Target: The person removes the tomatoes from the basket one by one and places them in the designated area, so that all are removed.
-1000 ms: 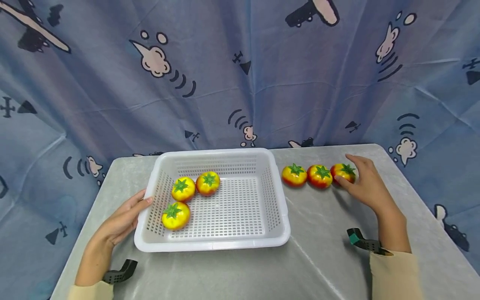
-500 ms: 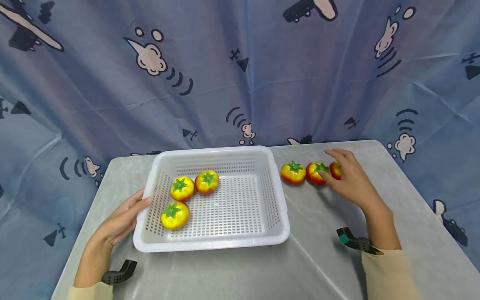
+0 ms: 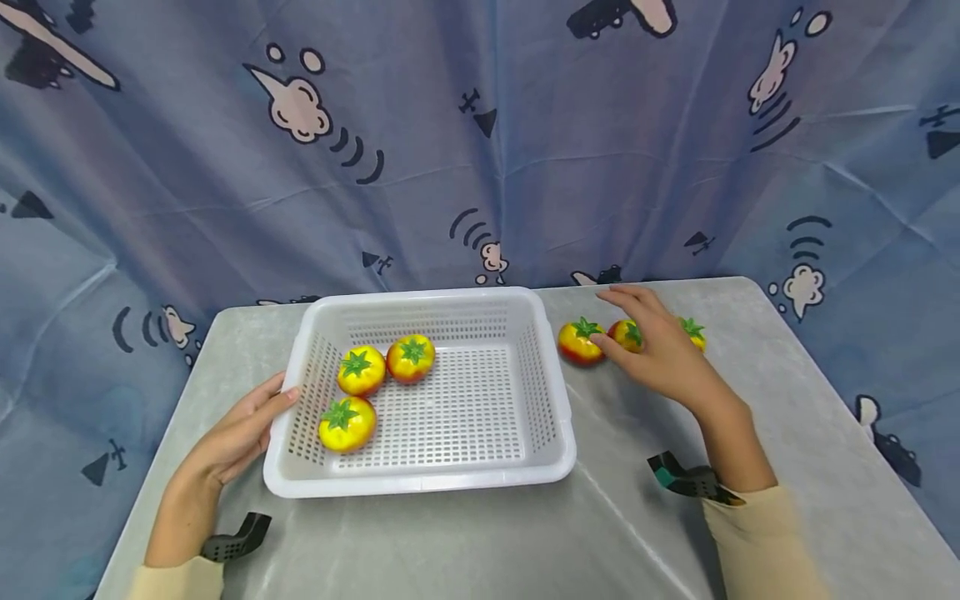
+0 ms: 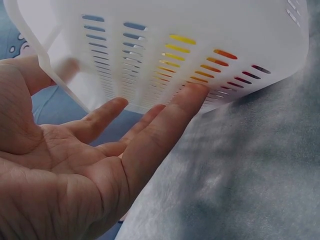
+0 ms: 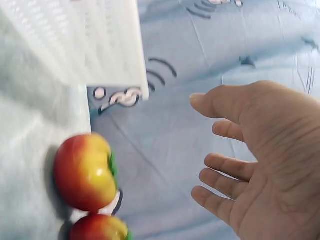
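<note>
In the head view a white plastic basket [image 3: 420,483] stands on the table, with three yellow-red tomatoes [image 3: 347,424] in its left part. My left hand [image 3: 238,433] holds the basket's left side, thumb over the rim; in the left wrist view the fingers [image 4: 165,130] touch its slotted outer wall. My right hand [image 3: 660,350] hovers over the row of three tomatoes right of the basket, fingers spread and holding nothing. The near tomato [image 3: 579,343] shows beside the thumb; the hand partly hides the other two. The right wrist view shows a tomato [image 5: 85,172] apart from the right hand [image 5: 265,155].
The grey table [image 3: 465,550] reaches back to a blue patterned curtain [image 3: 420,167]. The basket's right wall [image 3: 551,392] stands close to the row of tomatoes. Each wrist wears a black band [image 3: 236,540].
My right hand has moved left along the row, from the far-right tomato to above the middle and left ones. My left hand stays on the basket, and the tomatoes keep their places.
</note>
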The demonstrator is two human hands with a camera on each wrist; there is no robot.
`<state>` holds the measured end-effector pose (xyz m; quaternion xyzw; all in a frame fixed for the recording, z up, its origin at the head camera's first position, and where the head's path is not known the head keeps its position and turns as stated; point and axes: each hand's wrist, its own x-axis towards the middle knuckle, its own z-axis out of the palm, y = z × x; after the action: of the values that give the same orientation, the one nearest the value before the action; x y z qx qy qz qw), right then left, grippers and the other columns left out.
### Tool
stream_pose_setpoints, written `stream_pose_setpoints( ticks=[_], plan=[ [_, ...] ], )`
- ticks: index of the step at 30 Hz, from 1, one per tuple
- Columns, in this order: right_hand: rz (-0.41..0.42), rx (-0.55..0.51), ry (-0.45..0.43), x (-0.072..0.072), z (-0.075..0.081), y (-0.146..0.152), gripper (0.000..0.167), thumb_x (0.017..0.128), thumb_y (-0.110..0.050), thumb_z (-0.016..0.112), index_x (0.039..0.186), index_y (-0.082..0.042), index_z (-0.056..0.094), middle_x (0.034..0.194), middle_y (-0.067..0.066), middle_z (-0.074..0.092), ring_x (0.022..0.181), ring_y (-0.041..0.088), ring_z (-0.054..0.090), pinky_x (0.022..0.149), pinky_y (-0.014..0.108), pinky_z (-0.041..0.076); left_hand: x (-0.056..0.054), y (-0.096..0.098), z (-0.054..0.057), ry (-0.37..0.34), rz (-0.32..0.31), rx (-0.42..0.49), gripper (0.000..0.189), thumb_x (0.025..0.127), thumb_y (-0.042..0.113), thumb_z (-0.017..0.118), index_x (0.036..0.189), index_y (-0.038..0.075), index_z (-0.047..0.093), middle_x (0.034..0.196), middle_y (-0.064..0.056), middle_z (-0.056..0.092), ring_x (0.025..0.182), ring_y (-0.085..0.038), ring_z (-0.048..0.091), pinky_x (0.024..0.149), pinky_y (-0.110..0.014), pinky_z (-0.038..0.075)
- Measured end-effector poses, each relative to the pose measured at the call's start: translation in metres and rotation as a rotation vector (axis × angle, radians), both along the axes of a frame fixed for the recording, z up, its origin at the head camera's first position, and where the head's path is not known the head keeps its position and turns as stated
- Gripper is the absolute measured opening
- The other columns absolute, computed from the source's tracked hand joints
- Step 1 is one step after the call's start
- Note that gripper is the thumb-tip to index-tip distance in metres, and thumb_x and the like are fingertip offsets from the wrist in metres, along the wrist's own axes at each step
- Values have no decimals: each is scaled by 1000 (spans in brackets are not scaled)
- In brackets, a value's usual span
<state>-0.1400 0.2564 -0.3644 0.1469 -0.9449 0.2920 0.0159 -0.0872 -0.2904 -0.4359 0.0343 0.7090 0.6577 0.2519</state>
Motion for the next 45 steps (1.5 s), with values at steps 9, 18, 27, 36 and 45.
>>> stream_pose_setpoints(
  ticks=[9,18,27,36,45],
  plan=[
    [123,-1,1,-5,10,-30,65,98,-21,76,157,-11,50,167,18,38,156,44,35,117,73,38,-1,0,0,-9,2,10,73,117,33,38,170,8,-4,166,-41,21,120,-8,68,95,-40,62],
    [175,13,-39,-8,19,-58,63,99,-22,75,157,-14,51,166,17,41,160,46,25,120,74,33,1,0,-2,-9,7,8,72,117,32,38,170,7,-4,166,-40,21,120,-8,67,95,-40,62],
    [271,32,-55,-12,22,-83,66,99,-24,75,159,-14,49,164,15,42,131,38,59,106,59,56,2,-1,-3,-6,3,17,72,117,32,38,170,7,-3,159,-28,41,118,-10,70,93,-43,63],
    [327,79,-80,-18,34,-101,64,100,-27,74,159,-16,49,164,15,42,146,37,49,117,59,48,1,-3,-1,4,-10,34,73,117,30,39,170,6,-4,142,3,57,117,-11,71,92,-43,63],
    [409,110,-87,-23,35,-125,61,101,-28,73,157,-17,51,163,14,45,145,35,51,115,56,51,3,-2,-2,-13,10,16,73,116,33,39,170,8,-3,144,2,55,118,-11,71,93,-45,64]
  ],
)
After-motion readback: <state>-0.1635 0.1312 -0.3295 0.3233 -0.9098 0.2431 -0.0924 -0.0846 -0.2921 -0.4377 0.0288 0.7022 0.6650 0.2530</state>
